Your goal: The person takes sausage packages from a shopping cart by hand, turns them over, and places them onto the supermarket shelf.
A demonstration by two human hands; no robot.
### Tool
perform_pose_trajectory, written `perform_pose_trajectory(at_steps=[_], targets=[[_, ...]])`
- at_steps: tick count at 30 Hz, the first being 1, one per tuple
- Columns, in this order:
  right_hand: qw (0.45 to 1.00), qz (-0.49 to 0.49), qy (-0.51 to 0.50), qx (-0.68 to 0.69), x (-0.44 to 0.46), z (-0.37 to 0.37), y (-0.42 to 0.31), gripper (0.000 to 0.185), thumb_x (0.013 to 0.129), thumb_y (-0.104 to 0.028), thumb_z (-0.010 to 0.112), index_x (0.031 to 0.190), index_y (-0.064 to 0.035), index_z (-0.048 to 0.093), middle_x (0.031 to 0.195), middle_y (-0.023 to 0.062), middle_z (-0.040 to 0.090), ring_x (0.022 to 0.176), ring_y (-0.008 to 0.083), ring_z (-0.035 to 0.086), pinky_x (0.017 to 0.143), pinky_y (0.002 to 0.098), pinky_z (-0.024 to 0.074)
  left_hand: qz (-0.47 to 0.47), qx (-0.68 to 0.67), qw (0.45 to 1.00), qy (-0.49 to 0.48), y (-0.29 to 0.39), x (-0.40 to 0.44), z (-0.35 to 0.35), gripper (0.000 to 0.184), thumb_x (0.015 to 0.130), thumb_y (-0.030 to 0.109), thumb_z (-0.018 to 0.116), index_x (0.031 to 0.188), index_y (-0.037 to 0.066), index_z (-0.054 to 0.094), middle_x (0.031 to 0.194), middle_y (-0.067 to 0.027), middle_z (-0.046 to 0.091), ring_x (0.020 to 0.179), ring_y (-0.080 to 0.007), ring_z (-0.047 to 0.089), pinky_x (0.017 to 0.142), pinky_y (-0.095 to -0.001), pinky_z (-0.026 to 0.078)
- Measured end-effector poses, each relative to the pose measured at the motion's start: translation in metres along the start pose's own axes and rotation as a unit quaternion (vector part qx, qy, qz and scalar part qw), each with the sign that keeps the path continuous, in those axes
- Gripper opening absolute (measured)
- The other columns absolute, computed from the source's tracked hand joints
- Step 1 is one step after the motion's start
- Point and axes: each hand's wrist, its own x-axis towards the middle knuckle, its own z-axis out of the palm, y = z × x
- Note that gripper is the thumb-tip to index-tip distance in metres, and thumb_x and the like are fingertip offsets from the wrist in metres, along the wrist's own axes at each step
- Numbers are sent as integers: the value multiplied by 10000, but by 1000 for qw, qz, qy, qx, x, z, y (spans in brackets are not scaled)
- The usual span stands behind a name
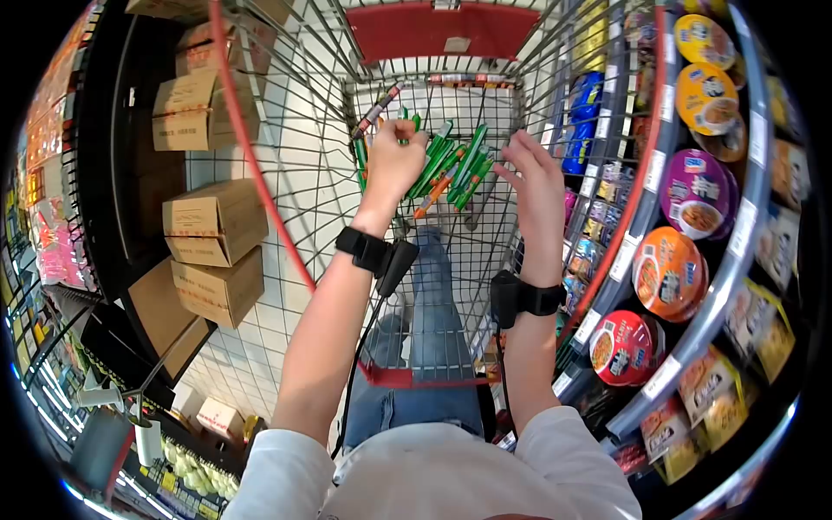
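Inside the shopping cart [373, 373], a loose pile of slim green stick-shaped packs [470, 156] lies on the wire floor, with an orange stick pack [436, 194] among them. Over the left part of this pile is my left hand [399, 158], its fingers curled closed. Green pack ends show just beyond those fingers, but what they grip is hidden. My right hand [536, 178] hovers at the pile's right side, fingers apart and holding nothing. A dark wrapped stick [378, 110] leans near the far left corner of the cart, and several orange-red sticks [472, 81] lie along its far end.
Cardboard boxes [212, 224] are stacked on the left beside a dark shelf. Close on the right, a store shelf holds instant noodle cups [696, 192] and bagged goods [706, 381]. The cart's red side rail [251, 160] curves past on the left. Black straps circle both wrists.
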Motion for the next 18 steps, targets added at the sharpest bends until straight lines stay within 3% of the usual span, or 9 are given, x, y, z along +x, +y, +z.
perform_pose_trajectory(at_steps=[1, 2, 5, 8, 15, 18], targets=[[1000, 14, 2, -3, 22, 1, 17, 536, 894, -197, 646, 1303, 105, 478, 1213, 159, 558, 1066, 203, 572, 853, 316, 520, -15, 0, 999, 29, -22, 21, 10, 330, 817, 197, 643, 1045, -41, 614, 963, -162, 670, 889, -258, 645, 799, -334, 495], [999, 25, 0, 26, 42, 2, 33, 539, 893, -205, 644, 1301, 107, 479, 1208, 153, 557, 1081, 214, 561, 873, 334, 515, -36, 6, 999, 23, -46, 37, 17, 347, 811, 200, 636, 1059, -42, 610, 965, -160, 672, 901, -257, 646, 813, -337, 496], [997, 45, -15, 65, 69, 2, 48, 528, 898, -209, 633, 1290, 113, 484, 1221, 152, 544, 1134, 248, 534, 920, 391, 498, -73, -55, 995, 39, -63, 65, 37, 363, 808, 178, 626, 1091, -46, 592, 997, -147, 663, 838, -232, 658, 732, -330, 538], [994, 72, -39, 71, 121, 6, 94, 525, 907, -212, 626, 1281, 128, 481, 1255, 171, 518, 1190, 282, 514, 943, 425, 483, -145, -131, 981, -1, -76, 94, 58, 429, 885, 123, 574, 1238, -92, 460, 1094, -139, 576, 954, -201, 627, 723, -302, 586], [996, 49, -10, 79, 196, -2, 105, 653, 895, -140, 605, 1403, 127, 293, 1233, 185, 496, 1170, 286, 494, 946, 427, 490, -119, -261, 958, 21, -78, 122, 91, 579, 874, 100, 573, 1353, -102, 319, 1155, -166, 535, 953, -211, 616, 752, -313, 580], [996, 36, -5, 78, 226, -13, 105, 658, 888, -113, 592, 1418, 115, 276, 1248, 193, 486, 1173, 301, 487, 948, 443, 490, -86, -228, 970, 11, -78, 143, 91, 678, 865, 106, 578, 1435, -46, 243, 1280, -204, 470, 976, -224, 610, 782, -323, 568]])
